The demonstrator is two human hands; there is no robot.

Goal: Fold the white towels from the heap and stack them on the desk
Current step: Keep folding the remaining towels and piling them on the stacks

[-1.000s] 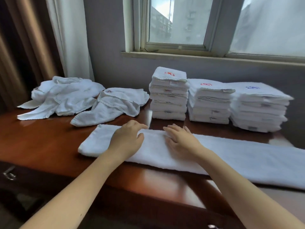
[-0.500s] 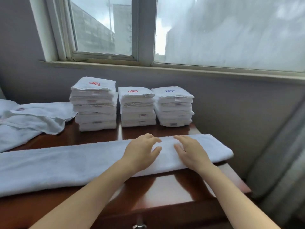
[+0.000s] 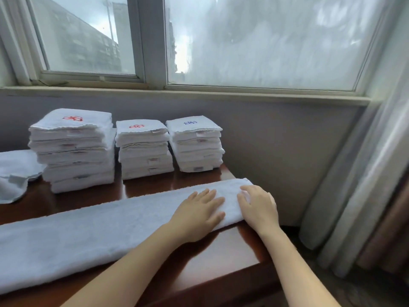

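**Both palms are resting flat on the right end of the long towel**

You are working on a white towel point(image 3: 99, 231) that is lying as a long, narrow band across the front of the desk point(image 3: 221, 260), running from the left edge of the view to the desk's right corner. Your left hand point(image 3: 199, 210) is lying on it palm down, fingers straight and spread. Your right hand point(image 3: 259, 207) is resting just beside it on the very end of the band, fingers also loosely extended. Neither hand is gripping anything; both are only pressing on the cloth.

Behind the band, three stacks of folded towels point(image 3: 143, 149) are standing side by side under the window point(image 3: 265, 41). A bit of the loose heap point(image 3: 15, 171) is showing at the far left.

The towel is looking thick, soft and limp – terry of this kind will probably be light but floppy, sagging wherever you are not supporting it. It is unlikely to slip on the polished wood, yet its layers may slide over one another. So, for the next fold, you will likely be doing best by pinching the two corners of the right end through all the layers and carrying that end leftward – keeping the long edges lined up as you are laying it down.
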